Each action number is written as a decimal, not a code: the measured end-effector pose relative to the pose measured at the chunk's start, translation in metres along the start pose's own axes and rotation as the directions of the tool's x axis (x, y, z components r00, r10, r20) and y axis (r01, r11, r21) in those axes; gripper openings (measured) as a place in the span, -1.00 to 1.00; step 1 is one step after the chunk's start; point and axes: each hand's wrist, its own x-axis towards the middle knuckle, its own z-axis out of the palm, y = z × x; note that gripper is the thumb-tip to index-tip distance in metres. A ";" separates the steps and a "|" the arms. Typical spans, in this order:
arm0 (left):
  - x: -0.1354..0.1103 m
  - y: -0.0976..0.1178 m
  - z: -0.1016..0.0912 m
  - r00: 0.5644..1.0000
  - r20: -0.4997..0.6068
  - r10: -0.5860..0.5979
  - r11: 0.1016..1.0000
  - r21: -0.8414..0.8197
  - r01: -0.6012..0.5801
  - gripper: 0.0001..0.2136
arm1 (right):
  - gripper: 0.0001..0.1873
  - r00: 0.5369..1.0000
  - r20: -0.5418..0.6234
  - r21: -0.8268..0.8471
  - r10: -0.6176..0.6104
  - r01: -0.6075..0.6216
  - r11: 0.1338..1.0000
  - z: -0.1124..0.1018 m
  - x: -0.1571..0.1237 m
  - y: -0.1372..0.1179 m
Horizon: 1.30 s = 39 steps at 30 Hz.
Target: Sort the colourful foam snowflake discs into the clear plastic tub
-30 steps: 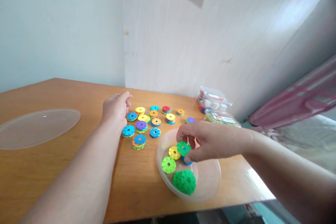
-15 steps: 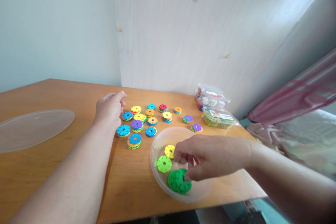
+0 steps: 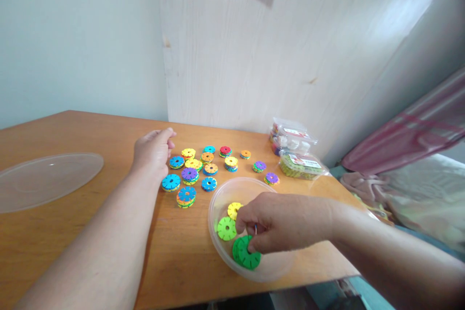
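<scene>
My left hand (image 3: 151, 154) rests on the table at the left edge of several stacks of slotted plastic discs. Its fingers bend loosely, apart from the thumb, and no object shows in them. Over a clear round tub (image 3: 215, 246) is my right hand (image 3: 279, 223), fingers curled down. A thin pale bluish edge shows between those fingers; what it belongs to is hidden. The thumb tip overlaps the dark green discs (image 3: 250, 257) in the tub. Beside them lie a light green disc (image 3: 226, 229) and a yellow disc (image 3: 233, 210), the latter partly covered by the hand.
Behind the tub stand stacks topped in blue (image 3: 171, 182), purple (image 3: 189, 175), red (image 3: 225, 150) and other colours. A clear oval lid (image 3: 54, 174) lies at the left. Clear plastic boxes (image 3: 303, 165) sit at the back right, near the table's edge.
My right hand has shifted slightly left and down in the tub. The top dark green disc has moved a little left and down with the thumb. My left hand stays put.
</scene>
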 end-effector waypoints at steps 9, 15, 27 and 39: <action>0.002 0.001 -0.003 1.000 -0.009 -0.012 1.000 -0.010 0.012 -0.82 | -0.76 0.949 -0.307 0.168 0.071 -0.019 0.986 -0.014 -0.015 0.017; 0.004 0.002 -0.008 1.000 -0.009 0.026 1.000 0.012 -0.025 -0.81 | -0.59 0.584 -0.740 0.398 0.334 -0.020 0.917 0.001 -0.008 0.091; 0.001 -0.003 -0.003 0.977 0.042 0.211 0.959 0.183 -0.215 -0.78 | -0.53 0.241 -0.861 0.447 0.449 -0.064 0.892 0.048 -0.005 0.176; 0.010 0.008 -0.003 0.965 0.190 0.178 0.908 0.347 -0.236 -0.71 | -0.46 0.406 -0.807 0.373 0.428 -0.212 0.903 0.059 0.018 0.192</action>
